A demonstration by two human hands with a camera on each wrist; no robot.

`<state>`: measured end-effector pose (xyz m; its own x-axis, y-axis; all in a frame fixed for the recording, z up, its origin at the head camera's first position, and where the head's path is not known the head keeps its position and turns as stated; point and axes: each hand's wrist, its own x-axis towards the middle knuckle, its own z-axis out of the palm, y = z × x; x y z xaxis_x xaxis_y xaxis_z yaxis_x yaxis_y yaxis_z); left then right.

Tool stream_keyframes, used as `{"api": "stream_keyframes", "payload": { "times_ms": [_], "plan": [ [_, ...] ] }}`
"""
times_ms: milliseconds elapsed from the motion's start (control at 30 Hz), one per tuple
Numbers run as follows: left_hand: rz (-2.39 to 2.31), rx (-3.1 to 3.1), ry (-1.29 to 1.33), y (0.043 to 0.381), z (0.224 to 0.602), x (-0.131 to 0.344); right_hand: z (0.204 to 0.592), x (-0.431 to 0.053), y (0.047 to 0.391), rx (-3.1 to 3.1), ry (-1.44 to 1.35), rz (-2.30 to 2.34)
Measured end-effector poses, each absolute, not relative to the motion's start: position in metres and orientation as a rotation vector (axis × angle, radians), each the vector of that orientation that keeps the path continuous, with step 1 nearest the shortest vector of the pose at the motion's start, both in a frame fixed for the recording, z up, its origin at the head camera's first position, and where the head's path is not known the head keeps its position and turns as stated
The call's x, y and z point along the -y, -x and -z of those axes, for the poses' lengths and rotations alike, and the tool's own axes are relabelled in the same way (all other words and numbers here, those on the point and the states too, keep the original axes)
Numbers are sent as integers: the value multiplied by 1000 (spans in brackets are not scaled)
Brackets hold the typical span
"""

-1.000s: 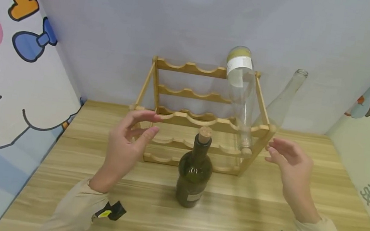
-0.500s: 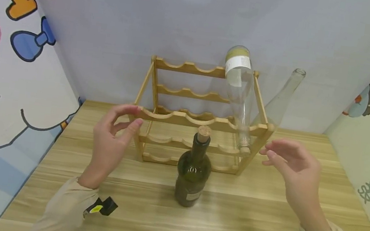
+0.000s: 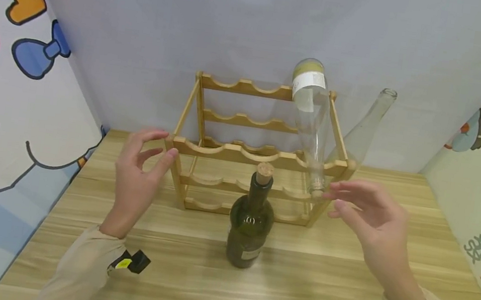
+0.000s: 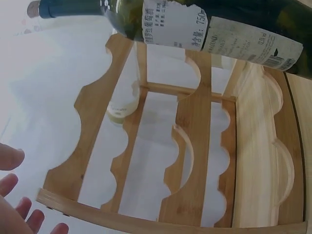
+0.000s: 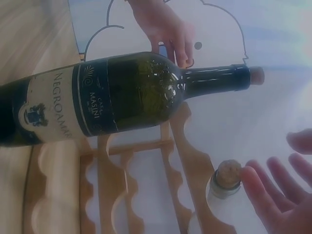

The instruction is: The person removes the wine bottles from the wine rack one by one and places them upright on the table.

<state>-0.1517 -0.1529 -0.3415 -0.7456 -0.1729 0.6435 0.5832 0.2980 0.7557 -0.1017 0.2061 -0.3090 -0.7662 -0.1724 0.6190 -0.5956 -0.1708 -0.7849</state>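
Observation:
A wooden wine rack (image 3: pixel 262 158) stands on the table. Across its right top tier lies a clear glass bottle (image 3: pixel 313 99), its corked neck toward me. My right hand (image 3: pixel 372 223) is at that neck, fingers loosely bent, one fingertip right at the cork (image 5: pixel 230 173) in the right wrist view. At the rack's front left corner, my left hand (image 3: pixel 136 182) has thumb and fingers spread around the post in the head view; the left wrist view shows its fingers (image 4: pixel 9 158) spread beside the frame. Upright before the rack stands a corked dark green wine bottle (image 3: pixel 249 232).
Behind the rack's right side, another clear bottle (image 3: pixel 363 131) stands uncorked. A grey wall (image 3: pixel 153 47) rises close behind the rack, with cartoon-printed panels on both sides. The wood-grain table (image 3: pixel 187 280) extends in front.
My left hand has moved left, from in front of the rack to its front left corner. My right hand drew slightly away, then came left to the clear bottle's cork. The bottles stay put.

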Motion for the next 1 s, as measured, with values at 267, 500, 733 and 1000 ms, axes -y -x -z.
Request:
{"api": "stream_keyframes", "payload": {
  "times_ms": [267, 500, 733, 1000],
  "plan": [
    [1681, 1977, 257, 163, 336, 146, 303, -191, 99, 1857, -906, -1965],
    [1709, 1942, 156, 164, 335, 134, 300, -181, 99, 1918, -926, -1859],
    [1678, 1870, 115, 165, 338, 127, 298, -170, 99, 2053, -924, -1811],
    [1608, 1859, 101, 163, 336, 126, 300, -154, 103, 2222, -880, -1804]
  ]
}}
